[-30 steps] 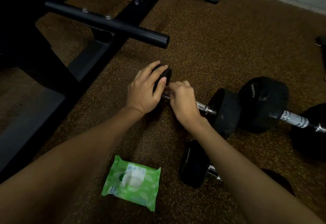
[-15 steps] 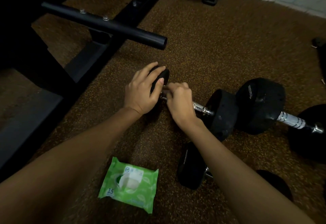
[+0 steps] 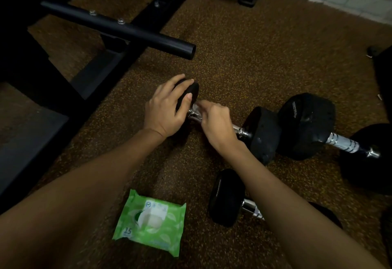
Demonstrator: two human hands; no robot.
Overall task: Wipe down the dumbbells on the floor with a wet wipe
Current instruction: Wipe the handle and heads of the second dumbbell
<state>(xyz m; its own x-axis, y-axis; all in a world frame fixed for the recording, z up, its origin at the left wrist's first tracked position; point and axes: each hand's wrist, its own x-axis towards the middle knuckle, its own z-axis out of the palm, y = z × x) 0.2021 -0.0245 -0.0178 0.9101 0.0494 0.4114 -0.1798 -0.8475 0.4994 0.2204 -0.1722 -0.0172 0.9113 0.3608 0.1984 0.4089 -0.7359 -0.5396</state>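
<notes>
Dumbbell (image 3: 262, 134): lay on the brown speckled floor (image 3: 265, 52) at mid-frame, with black rubber ends and a shiny chrome handle.
Left hand (image 3: 167, 107): cupped over the dumbbell's left end, fingers curled round it.
Right hand (image 3: 216, 123): closed round the handle, pressing a pale wet wipe (image 3: 196, 107) against it.
Other dumbbells: a larger one (image 3: 307, 124) at right, another (image 3: 228, 198) at lower centre.
Wipes pack (image 3: 150, 222): green, flat at the bottom.
</notes>
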